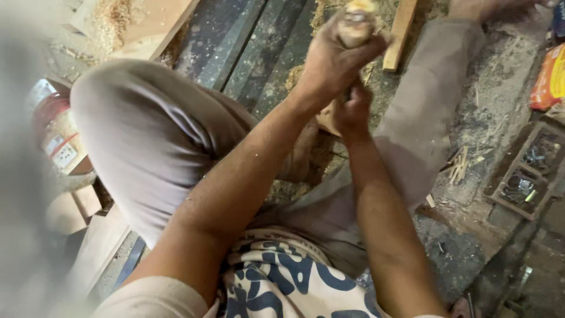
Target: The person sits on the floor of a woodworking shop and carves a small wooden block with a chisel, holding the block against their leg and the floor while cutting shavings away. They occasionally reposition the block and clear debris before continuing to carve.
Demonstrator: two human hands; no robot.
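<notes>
Wooden handle point(356, 23): pale, rounded wooden knob at the top of the view, above the wood block; blurred, so the tool under it cannot be told.
Left hand point(329, 62): fingers wrapped tight round the wooden handle, clamped on it from the left, just above the wood block.
Right hand point(351, 112): directly below the left hand, fingers curled shut around something thin; what it grips is hidden, likely the tool's shaft. It rests against the wood block.
Wood block point(325, 119): small tan piece between the knees, mostly covered by the right hand.
Knees: left knee point(147, 123) raised well left of the block; right leg point(424, 100) stretched to its right.
Surroundings: sawdust point(306, 73) just left of the block; wooden strip point(400, 32) up and right of it; tray of small metal parts point(527, 171) well right; orange packet point(550, 79) far right.
Step in hand: judged as working the tool down into the block with both hands.
Next move calls for: steady downward pressure, the tool kept upright, the block pinned so it does not slide.
</notes>
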